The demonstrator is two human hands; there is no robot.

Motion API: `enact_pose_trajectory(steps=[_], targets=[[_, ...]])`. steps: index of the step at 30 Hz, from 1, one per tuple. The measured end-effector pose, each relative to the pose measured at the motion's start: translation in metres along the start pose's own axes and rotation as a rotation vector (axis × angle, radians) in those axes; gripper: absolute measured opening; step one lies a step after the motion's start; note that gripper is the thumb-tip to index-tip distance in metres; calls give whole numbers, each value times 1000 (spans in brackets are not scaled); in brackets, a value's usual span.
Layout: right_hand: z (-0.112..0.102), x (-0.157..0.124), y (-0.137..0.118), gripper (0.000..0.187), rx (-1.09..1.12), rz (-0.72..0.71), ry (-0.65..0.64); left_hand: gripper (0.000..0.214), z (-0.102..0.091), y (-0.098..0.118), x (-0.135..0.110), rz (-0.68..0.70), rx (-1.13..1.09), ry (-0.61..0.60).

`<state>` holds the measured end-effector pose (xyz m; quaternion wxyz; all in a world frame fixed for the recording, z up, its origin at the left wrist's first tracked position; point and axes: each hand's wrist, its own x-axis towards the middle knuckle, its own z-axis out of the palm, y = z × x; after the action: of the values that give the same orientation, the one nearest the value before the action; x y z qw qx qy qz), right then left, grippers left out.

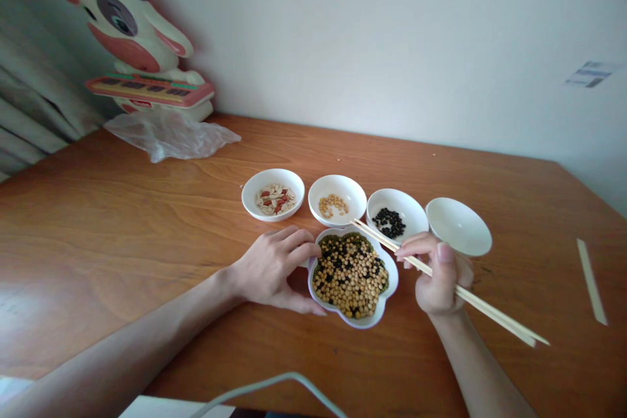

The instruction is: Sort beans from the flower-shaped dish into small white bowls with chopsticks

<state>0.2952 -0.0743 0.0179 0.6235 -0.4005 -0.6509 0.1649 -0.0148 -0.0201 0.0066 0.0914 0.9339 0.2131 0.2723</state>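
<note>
My left hand [281, 268] grips the left side of a white flower-shaped bowl [360, 322], thumb at its near edge and fingers at the rim. Inside it lie mixed yellow and black beans [350, 277], with small green beans along the edges. A pair of wooden chopsticks [482, 305] is held in my right hand [443, 274]. Their tips nearly meet above the bowl's far rim, by the bowl of yellow beans [337, 179]; whether they pinch a bean is too small to tell. Black beans lie in another white bowl [414, 206], close to my right fingers.
A white bowl with peanuts [252, 206] stands at the row's left end, and a bare white bowl [460, 228] at its right. A pale strip [592, 281] lies at right. Plastic bag [169, 137] and cow toy keyboard [151, 88] are back left. A cable [289, 377] crosses the front.
</note>
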Motion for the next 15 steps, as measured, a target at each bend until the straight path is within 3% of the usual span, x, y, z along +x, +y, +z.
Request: enact_pose_trajectory(steps=[3,9,15], targets=[[0,0,1,53,-7,1,-7,85,0,0,-1,-20,-35,16],[-3,2,0,59,68,77,10,90,-6,-7,-4,-196,-98,-3],[-8,3,-1,64,108,134,-17,70,-15,-18,-1,-105,-10,-215]])
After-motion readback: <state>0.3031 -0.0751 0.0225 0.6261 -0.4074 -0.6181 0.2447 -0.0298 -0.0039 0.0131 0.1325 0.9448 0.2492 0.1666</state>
